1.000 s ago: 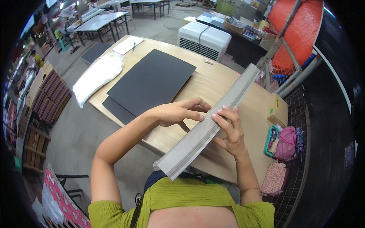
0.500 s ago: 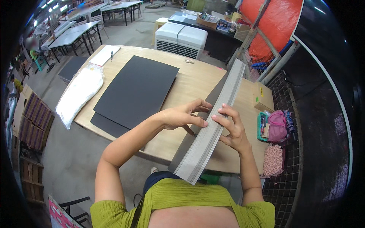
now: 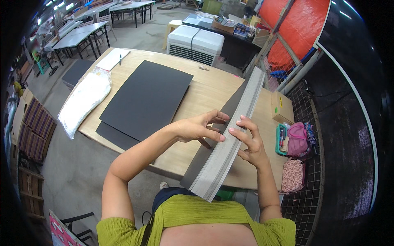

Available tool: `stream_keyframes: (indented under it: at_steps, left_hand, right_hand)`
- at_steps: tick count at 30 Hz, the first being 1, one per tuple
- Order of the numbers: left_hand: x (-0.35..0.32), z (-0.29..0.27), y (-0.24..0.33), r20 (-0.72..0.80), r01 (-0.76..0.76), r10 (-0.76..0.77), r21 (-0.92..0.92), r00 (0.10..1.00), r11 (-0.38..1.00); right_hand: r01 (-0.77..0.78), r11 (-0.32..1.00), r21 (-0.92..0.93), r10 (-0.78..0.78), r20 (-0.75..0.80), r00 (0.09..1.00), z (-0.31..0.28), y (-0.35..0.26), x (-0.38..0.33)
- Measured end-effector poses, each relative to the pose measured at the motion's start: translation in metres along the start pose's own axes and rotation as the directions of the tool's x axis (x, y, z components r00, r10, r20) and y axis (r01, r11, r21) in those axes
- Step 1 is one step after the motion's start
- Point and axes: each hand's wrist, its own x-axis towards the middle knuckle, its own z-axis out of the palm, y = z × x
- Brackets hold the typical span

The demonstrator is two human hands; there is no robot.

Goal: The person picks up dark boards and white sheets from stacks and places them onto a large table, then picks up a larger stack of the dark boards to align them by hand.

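Note:
A thick stack of black boards (image 3: pixel 219 158) stands on edge, tilted, its pale grey layered edges facing up. The stack runs from close to my body toward the far right of the table. My left hand (image 3: pixel 201 126) grips it from the left, thumb on the grey edges and fingers against the dark face. From the right, my right hand (image 3: pixel 253 143) holds it with fingertips on the edges; its thumb is partly hidden. Left of my hands, more black boards (image 3: pixel 145 98) lie flat in a slightly uneven pile.
On the wooden table (image 3: pixel 205 94) are a white plastic-wrapped bundle (image 3: pixel 86 98), white paper (image 3: pixel 111 59) with a pen, and a cardboard box (image 3: pixel 282 107). A teal basket (image 3: pixel 281 139) and pink bag (image 3: pixel 297 137) sit at right. A white air cooler (image 3: pixel 195 43) stands behind.
My hands keep their hold on the stack, which has barely shifted. The view has moved slightly.

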Motion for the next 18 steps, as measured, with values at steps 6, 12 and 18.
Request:
stream_keyframes:
  at_steps: [6,12,18]
  left_hand:
    - [0.0019,-0.0009,-0.0019,0.021,0.004,-0.003,-0.032,1.000,0.999]
    - [0.0046,0.0001,-0.0023,0.016,0.018,-0.018,-0.027,1.000,0.999]
    - [0.0046,0.0012,-0.0003,0.026,0.012,-0.011,-0.030,1.000,0.999]
  right_hand:
    - [-0.001,1.000,0.022,0.001,-0.020,1.000,0.0007,0.0006,-0.0026]
    - [-0.004,1.000,0.026,0.005,-0.030,1.000,-0.0006,0.0019,-0.0054]
    - [-0.002,1.000,0.022,0.003,-0.029,1.000,-0.0016,0.0034,-0.0076]
